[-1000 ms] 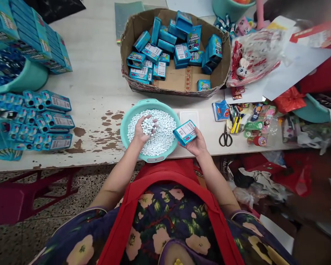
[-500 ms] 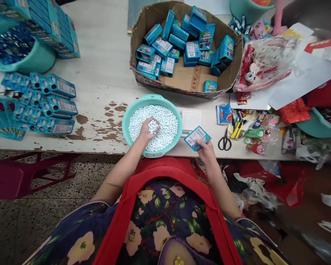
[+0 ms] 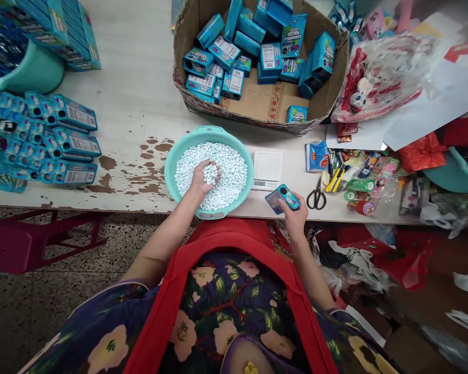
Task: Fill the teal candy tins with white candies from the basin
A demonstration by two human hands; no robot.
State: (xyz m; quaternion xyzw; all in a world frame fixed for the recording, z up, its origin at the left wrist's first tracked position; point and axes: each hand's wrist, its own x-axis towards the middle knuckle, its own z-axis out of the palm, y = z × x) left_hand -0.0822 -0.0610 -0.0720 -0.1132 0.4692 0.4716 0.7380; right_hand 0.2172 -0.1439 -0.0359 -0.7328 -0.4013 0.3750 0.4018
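Nearest, the red apron of the person was before the edge of the worktop. At this edge, right of the middle, the right hand held a small blue box, tilted; its grip was pinching the box between thumb and fingers. The scissors lay near it, on its right. To the left, the left hand was palm up inside the green basin, its grip curled as a cup around some white pellets; many more covered the bottom there. A little farther, just right of the basin, was a white scale. On the left stood rows of packed boxes. Farthest, a cardboard carton contained many similar blue boxes.
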